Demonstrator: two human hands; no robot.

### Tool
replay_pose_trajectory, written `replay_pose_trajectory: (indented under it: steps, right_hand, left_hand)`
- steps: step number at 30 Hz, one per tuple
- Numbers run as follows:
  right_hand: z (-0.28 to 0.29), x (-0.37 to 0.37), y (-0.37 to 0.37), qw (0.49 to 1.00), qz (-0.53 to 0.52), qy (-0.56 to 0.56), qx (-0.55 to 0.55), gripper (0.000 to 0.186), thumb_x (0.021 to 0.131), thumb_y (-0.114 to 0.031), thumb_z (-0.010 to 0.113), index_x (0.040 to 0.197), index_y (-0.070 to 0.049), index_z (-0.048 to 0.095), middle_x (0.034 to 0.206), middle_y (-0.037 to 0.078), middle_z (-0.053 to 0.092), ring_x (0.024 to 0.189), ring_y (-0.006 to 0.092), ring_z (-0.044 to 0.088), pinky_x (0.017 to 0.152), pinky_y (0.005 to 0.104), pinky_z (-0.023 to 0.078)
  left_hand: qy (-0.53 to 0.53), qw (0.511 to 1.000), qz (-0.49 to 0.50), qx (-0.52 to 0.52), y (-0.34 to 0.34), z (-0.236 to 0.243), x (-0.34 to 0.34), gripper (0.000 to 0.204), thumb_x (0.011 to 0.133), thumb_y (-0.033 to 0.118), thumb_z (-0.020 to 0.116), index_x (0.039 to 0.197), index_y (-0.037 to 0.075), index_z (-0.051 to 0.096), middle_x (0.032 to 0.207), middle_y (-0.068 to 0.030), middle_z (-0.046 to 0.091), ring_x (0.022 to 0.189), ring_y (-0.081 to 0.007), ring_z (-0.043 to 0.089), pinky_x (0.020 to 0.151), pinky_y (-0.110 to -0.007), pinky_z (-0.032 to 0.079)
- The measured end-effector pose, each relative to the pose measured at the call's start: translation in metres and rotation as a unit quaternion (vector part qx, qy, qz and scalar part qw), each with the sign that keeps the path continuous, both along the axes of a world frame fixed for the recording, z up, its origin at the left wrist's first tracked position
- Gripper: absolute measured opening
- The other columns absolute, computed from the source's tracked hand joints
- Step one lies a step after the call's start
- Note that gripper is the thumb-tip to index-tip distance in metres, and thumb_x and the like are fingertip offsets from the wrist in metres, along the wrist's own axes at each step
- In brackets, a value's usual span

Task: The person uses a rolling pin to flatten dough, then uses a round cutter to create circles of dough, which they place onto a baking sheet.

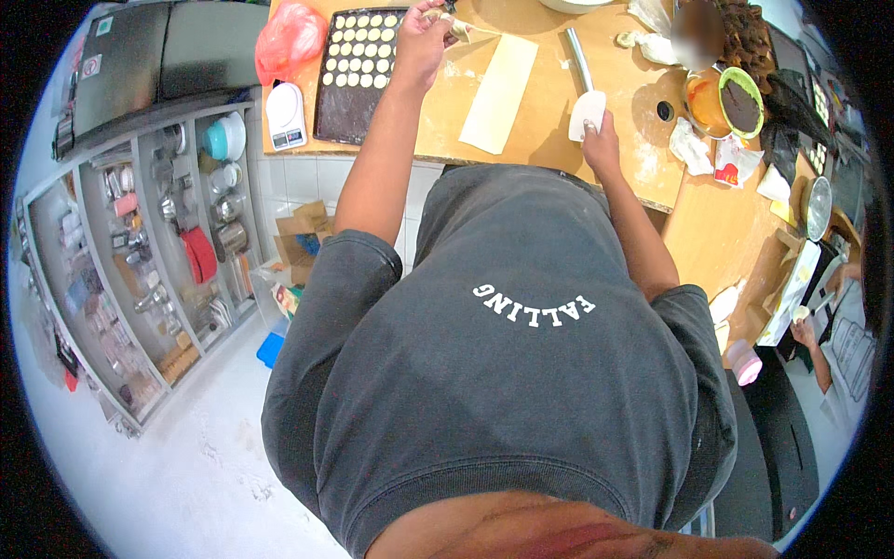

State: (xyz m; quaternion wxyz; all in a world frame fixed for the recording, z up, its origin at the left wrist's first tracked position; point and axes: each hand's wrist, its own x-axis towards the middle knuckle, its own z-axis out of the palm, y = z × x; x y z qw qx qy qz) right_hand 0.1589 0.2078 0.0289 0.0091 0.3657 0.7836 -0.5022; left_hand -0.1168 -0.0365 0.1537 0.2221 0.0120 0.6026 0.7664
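My left hand is raised near the far edge of the table, its fingers closed on a thin dough strip. That strip hangs over toward the far end of a long pale dough sheet, which lies flat on the wooden table. To the right of the sheet, my right hand grips the white blade of a spatula, thumb on top. The spatula's grey handle points away from me. Left of my left forearm sits a dark baking tray bearing rows of small round pale pieces.
A white kitchen scale and a red plastic bag stand at the table's left end. An orange bowl and crumpled wrappers are at the right. Shelves line the left side. Another person's hand shows at far right.
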Motion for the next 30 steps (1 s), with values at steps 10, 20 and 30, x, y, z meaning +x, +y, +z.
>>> replay_pose_trajectory:
  steps: [10, 20, 30]
  right_hand:
    - [-0.015, -0.003, -0.041, 0.97, -0.114, -0.048, 0.207, 0.055, 0.096, -0.024, 0.065, 0.144, -0.005, 0.046, 0.123, 0.026, 0.067, 0.114, 0.0423, 0.065, 0.097, 0.0506, 0.05]
    - [0.118, -0.114, -0.199, 0.66, -0.052, 0.138, -0.737, 0.057, 0.108, -0.048, 0.046, 0.145, -0.005, 0.046, 0.129, 0.021, 0.063, 0.118, 0.0349, 0.064, 0.099, 0.046, 0.055]
    - [0.119, -0.141, -0.266, 0.79, -0.156, 0.158, -0.572, 0.035, 0.109, -0.018, 0.043, 0.138, 0.0, 0.052, 0.125, 0.016, 0.063, 0.116, 0.028, 0.063, 0.095, 0.0433, 0.058]
  left_hand:
    - [0.036, 0.994, -0.045, 0.095, -0.017, 0.105, 0.014, 0.039, 0.096, -0.007, 0.05, 0.134, 0.002, 0.048, 0.112, -0.0135, 0.065, 0.098, -0.0252, 0.069, 0.088, -0.041, 0.06]
    - [0.079, 0.968, -0.23, 0.055, -0.104, 0.16, 0.043, 0.039, 0.093, -0.004, 0.056, 0.131, 0.001, 0.057, 0.106, -0.0051, 0.063, 0.093, -0.0123, 0.064, 0.084, -0.027, 0.053]
    - [0.201, 0.86, -0.319, -0.344, -0.176, 0.045, 0.035, 0.036, 0.094, 0.014, 0.068, 0.127, 0.001, 0.066, 0.107, -0.0124, 0.073, 0.096, -0.0195, 0.07, 0.086, -0.033, 0.056]
